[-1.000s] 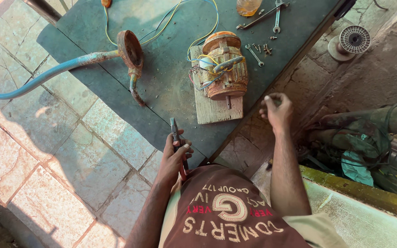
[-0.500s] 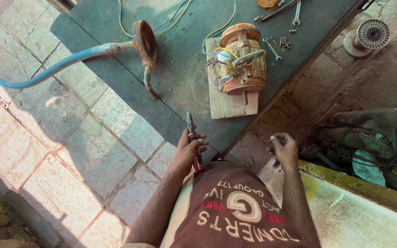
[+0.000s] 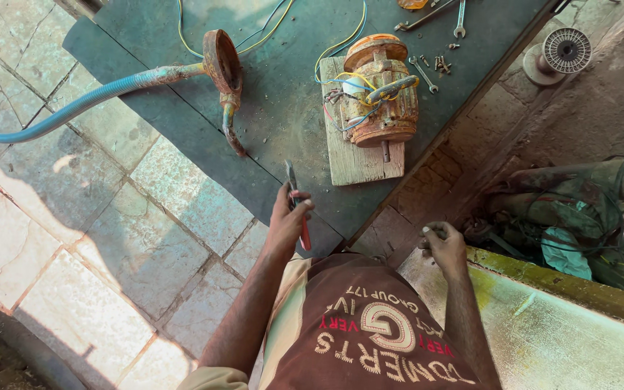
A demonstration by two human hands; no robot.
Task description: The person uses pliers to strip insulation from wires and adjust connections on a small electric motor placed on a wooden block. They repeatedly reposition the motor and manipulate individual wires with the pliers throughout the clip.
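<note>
Nearest us, we note the left hand [image 3: 290, 217] clenched around a pair of red-handled pliers [image 3: 297, 206], whose long axis runs almost straight away from the body, metal nose pointing up over the dark green tabletop [image 3: 276, 108]. The right hand [image 3: 443, 245] hangs off the tabletop's edge, curled shut on something small we cannot make out. Farther on, the rusty orange electric motor [image 3: 377, 94] on its pale wooden plank [image 3: 355, 155] lies ahead and right of the plier nose, between both hands, the left slightly nearer.

Rusty motor [image 3: 378, 94] on wood board [image 3: 355, 155], blue hose [image 3: 59, 115], spanners [image 3: 460, 18].
</note>
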